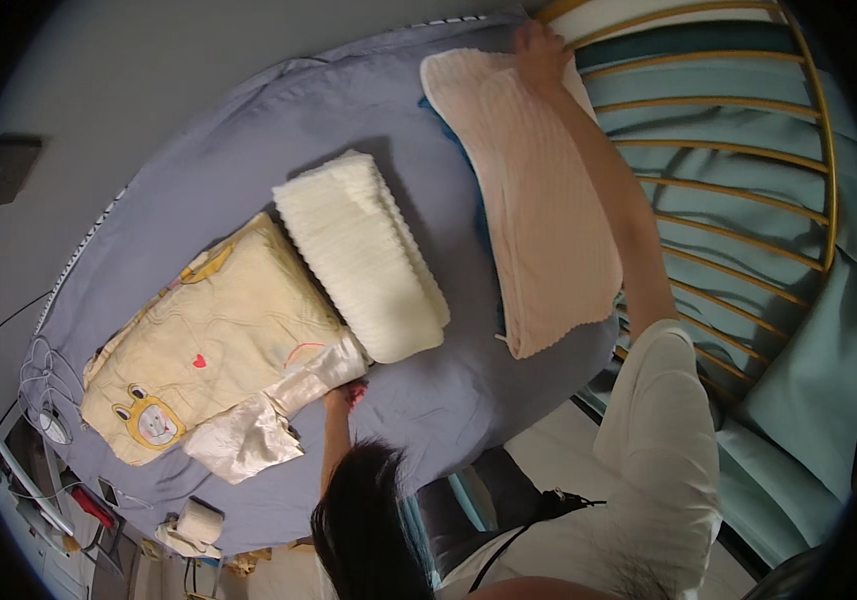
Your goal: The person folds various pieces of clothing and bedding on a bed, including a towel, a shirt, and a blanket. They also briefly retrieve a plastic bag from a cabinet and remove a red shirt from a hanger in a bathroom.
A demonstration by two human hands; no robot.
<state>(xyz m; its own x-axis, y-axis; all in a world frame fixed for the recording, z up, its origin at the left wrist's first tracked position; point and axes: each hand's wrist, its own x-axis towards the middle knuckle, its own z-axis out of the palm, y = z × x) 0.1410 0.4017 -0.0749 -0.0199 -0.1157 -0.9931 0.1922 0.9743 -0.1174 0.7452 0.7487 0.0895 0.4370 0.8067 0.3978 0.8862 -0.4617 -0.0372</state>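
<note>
My right hand (542,60) reaches to the far end of a pale pink, ribbed fabric piece (541,217), a pillow or a folded blanket, beside the gold metal bed rail. Its fingers lie at the corner, and their grip does not show clearly. Dark teal fabric (479,214) peeks out along the left edge of the pink piece. My left hand (340,396) is mostly hidden at the edge of shiny cream satin fabric (248,435). Something pinkish-red shows by its fingers. Above lies a folded pale yellow quilt (241,315) with a cartoon animal print.
A folded cream ribbed blanket (361,255) lies mid-bed on the grey-blue sheet (428,405). Gold rails (736,150) and teal curtains (803,427) stand to the right. At lower left are white cables (42,367), a phone (107,491) and a paper roll (200,521).
</note>
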